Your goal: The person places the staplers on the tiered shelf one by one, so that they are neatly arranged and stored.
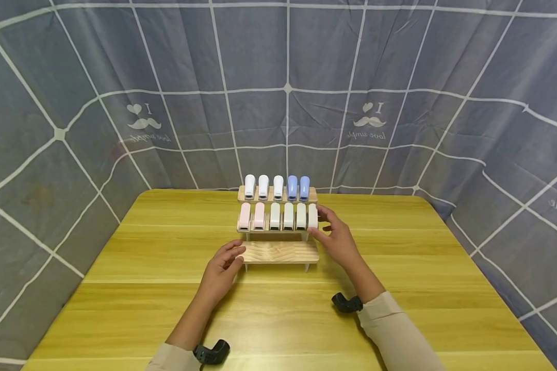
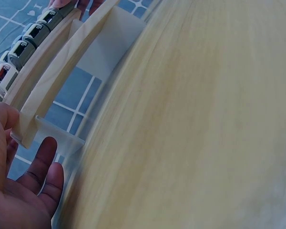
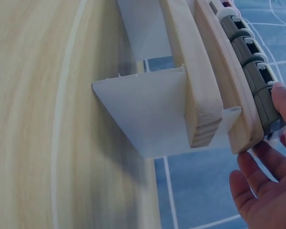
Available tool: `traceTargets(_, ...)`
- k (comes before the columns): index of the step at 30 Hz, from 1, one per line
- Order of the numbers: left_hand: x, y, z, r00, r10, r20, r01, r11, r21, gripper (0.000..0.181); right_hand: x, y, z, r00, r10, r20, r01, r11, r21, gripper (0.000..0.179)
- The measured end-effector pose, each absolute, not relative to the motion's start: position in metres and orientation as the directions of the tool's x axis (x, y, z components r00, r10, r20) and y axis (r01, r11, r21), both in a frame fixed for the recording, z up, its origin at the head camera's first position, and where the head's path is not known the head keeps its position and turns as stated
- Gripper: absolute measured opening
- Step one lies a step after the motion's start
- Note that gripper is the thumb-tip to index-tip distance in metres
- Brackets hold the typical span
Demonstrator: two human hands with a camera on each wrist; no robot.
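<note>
My right hand (image 1: 339, 239) pinches the rightmost pale mini stapler (image 1: 313, 216) on the middle shelf (image 1: 271, 231). In the right wrist view the thumb lies on its grey-green base (image 3: 260, 93), with other fingertips near the shelf end. My left hand (image 1: 220, 273) is at the left end of the bare front shelf (image 1: 278, 253), its loosely bent fingers and thumb touching or close to the corners. On the middle shelf stand two pink staplers (image 1: 251, 216) and several pale greenish ones (image 1: 288, 216). Three white staplers (image 1: 263, 187) and two blue ones (image 1: 298, 188) occupy the back shelf (image 1: 241, 194).
The wooden shelves stand on white legs (image 3: 148, 109) on a yellow wood-grain table (image 1: 158, 268). A grey-blue curtain (image 1: 260, 123) with white lines rises behind the table and along its sides. Dark wrist devices (image 1: 346, 303) are worn on both arms.
</note>
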State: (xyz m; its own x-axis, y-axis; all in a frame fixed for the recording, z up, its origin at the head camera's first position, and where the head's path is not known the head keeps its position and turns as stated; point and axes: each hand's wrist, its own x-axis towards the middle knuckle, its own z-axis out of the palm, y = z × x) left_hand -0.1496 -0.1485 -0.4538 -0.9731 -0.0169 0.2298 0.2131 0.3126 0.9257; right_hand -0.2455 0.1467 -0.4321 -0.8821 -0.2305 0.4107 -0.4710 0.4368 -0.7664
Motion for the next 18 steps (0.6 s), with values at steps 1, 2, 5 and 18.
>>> traceTargets(1,-0.152,-0.150,-0.459,-0.972,-0.018,0.232,0.215,0.312,0.925,0.027,-0.245,0.146,-0.433,-0.884,-0.229,0.407,-0.468,0.439,-0.767,0.064)
traceTargets(2,-0.154,-0.151,-0.465,-0.972,-0.018,0.234,0.217,0.312,0.925,0.027,-0.245,0.146,-0.433,-0.885,-0.229,0.406,-0.466,0.439,-0.768,0.064)
traceTargets(5,-0.161,-0.155,-0.478,-0.974,-0.018,0.227,0.210,0.314,0.926,0.028,-0.245,0.145,-0.433,-0.887,-0.226,0.402,-0.461,0.439,-0.771,0.064)
traceTargets(18,-0.166,-0.153,-0.485,-0.966,-0.014,0.257,0.242,0.289,0.926,0.025,-0.243,0.155,-0.432,-0.893,-0.273,0.359,-0.447,0.435,-0.781,0.067)
